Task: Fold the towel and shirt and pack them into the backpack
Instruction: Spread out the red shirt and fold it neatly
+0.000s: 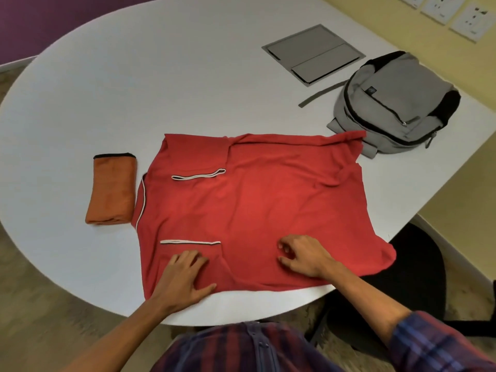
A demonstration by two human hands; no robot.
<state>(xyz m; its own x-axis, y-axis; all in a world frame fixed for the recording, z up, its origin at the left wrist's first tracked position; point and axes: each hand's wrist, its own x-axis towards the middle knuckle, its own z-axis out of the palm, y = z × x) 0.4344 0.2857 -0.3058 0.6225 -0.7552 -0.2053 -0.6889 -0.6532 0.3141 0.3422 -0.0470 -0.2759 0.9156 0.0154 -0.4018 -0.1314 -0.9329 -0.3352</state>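
Note:
A red shirt lies spread on the white table, collar to the left, both sleeves folded in over the body. My left hand presses flat on the near folded sleeve. My right hand rests on the shirt's near edge with its fingers bent onto the cloth. An orange towel, folded into a small block with a black trim, sits left of the shirt. The grey backpack lies zipped at the far right, its corner just under the shirt's hem.
A grey cable-hatch panel is set into the table behind the backpack, and a grey strap trails from the bag. A black chair stands at the right near the table edge. Wall sockets sit top right.

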